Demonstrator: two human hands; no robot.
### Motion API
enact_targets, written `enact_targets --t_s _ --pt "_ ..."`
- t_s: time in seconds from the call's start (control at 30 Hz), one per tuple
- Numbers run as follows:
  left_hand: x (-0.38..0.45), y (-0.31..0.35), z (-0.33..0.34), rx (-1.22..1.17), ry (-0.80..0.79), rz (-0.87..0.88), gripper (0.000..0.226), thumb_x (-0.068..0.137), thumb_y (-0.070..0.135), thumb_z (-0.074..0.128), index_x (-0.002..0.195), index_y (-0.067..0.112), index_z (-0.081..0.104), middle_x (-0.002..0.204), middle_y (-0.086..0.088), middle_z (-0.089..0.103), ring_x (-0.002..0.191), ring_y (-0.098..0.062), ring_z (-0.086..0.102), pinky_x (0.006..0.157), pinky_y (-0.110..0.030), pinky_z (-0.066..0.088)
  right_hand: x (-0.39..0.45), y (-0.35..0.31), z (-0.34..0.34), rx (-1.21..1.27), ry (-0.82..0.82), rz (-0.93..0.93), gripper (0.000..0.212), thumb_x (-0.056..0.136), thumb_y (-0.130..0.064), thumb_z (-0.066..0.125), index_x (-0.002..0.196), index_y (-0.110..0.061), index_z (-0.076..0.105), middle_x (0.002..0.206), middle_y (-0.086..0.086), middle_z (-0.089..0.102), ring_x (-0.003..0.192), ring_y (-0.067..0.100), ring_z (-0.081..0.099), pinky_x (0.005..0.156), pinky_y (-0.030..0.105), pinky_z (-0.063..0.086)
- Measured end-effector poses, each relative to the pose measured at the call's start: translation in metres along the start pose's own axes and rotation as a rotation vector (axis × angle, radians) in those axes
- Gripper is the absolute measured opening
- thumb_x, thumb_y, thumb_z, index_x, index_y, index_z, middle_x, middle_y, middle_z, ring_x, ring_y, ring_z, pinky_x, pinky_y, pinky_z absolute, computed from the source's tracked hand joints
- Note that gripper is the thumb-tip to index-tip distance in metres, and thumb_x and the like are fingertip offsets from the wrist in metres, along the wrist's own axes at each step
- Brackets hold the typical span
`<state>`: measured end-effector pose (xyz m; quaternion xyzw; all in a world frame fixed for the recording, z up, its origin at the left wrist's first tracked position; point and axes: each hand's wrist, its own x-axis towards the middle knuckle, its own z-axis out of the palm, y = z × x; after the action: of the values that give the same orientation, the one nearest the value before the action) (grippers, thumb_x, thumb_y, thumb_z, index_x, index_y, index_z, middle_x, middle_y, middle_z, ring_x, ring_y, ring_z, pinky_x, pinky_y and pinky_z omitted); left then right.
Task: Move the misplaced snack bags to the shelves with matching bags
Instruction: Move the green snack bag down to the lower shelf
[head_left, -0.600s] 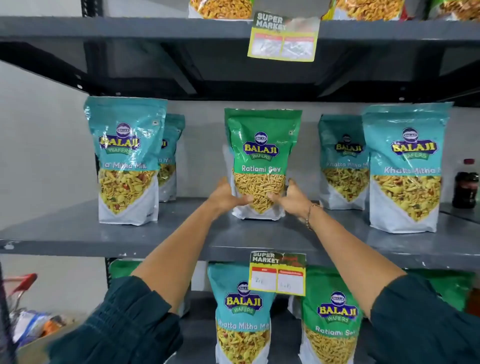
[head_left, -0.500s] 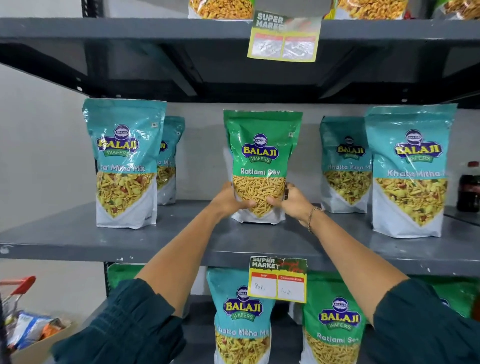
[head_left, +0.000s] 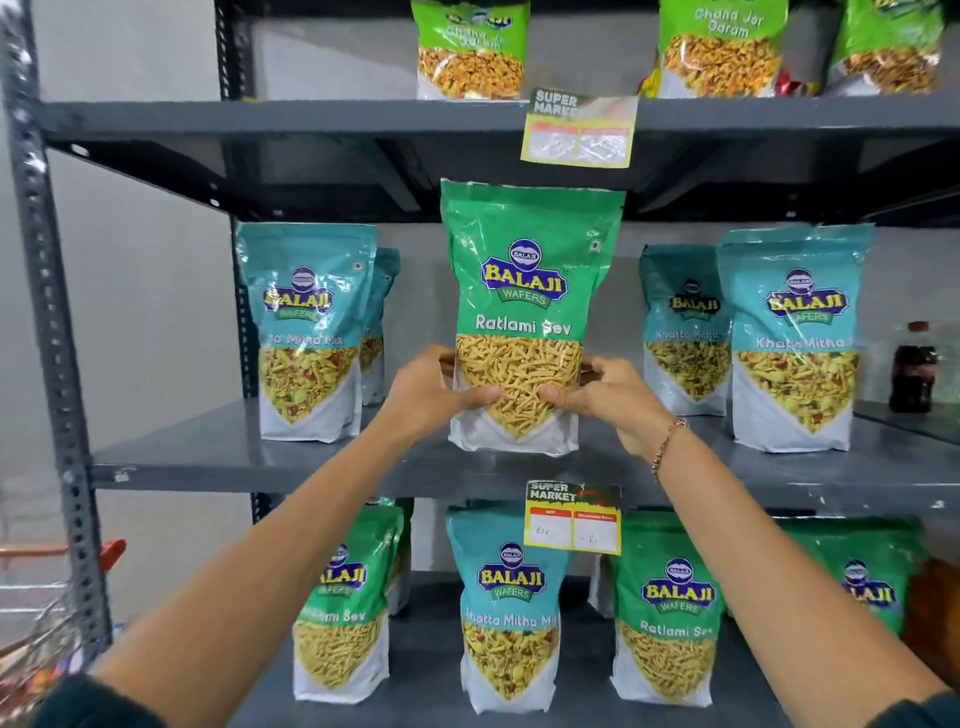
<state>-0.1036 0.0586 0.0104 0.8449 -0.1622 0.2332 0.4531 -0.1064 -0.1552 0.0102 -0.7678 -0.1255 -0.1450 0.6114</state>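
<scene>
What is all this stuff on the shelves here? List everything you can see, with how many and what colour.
Held sev bag: 1, green, in front of the middle shelf, gripped low down from both sides.
Mix bags on middle shelf: 4, teal, two left, two right, upright.
Middle shelf: 1, grey metal.
Sev bags on lower shelf: at least 3, green, left and right.
Mix bag on lower shelf: 1, teal, centre, among the green ones.
Top shelf bags: 3, light green, partly cut off.
Price tags: 2, yellow and white, on shelf edges.
Bottle: 1, dark with red cap, far right.
Cart: 1, red handle, lower left.
Left hand: on the bag's left side.
Right hand: on its right side, bracelet at the wrist.
</scene>
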Motion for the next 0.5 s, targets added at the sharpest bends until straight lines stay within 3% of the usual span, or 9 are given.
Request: enact_targets --t_s 0.23,0.37,0.43,0.5 --pt "-0.102 -0.012 -0.04 0.037 -0.014 -0.005 0.091 0.044 0.069 0.068 0.116 0.014 0.051 0.107 -0.002 0.065 0.097 -0.02 0.062 0.091 -0.042 0.052 -0.097 -0.005 0.042 -0.018 0.007 0.031 0.077 0.035 -0.038 0.087 0.104 -0.013 0.064 0.094 -0.003 0.073 0.096 0.016 0.066 0.093 0.038 0.05" --pt "-0.151 -0.038 -0.037 0.027 0.017 -0.037 0.074 0.056 0.052 0.08 0.114 0.015 0.052 0.105 -0.001 0.067 0.094 -0.018 0.064 0.086 -0.035 0.052 -0.138 0.027 0.066 -0.084 0.025 0.018 0.086 0.028 -0.05 0.089 0.103 -0.016 0.066 0.102 -0.001 0.073 0.098 0.017 0.066 0.094 0.043 0.051" --pt "-0.172 -0.054 -0.03 0.009 0.025 -0.057 0.072 0.056 0.041 0.084 0.115 0.014 0.053 0.102 0.003 0.066 0.091 -0.015 0.064 0.083 -0.031 0.053 -0.154 0.045 0.076 -0.185 0.0 0.005 0.075 0.041 -0.039 0.09 0.108 -0.017 0.062 0.109 0.0 0.07 0.1 0.016 0.065 0.095 0.042 0.05" --pt "-0.191 -0.074 -0.021 0.024 0.032 -0.068 0.072 0.053 0.034 0.087 0.114 0.013 0.054 0.098 0.005 0.063 0.088 -0.012 0.061 0.076 -0.018 0.049 -0.169 0.067 0.087 -0.279 -0.009 -0.008 0.068 0.05 -0.031 0.088 0.109 -0.017 0.059 0.111 0.0 0.067 0.102 0.015 0.063 0.094 0.037 0.049"
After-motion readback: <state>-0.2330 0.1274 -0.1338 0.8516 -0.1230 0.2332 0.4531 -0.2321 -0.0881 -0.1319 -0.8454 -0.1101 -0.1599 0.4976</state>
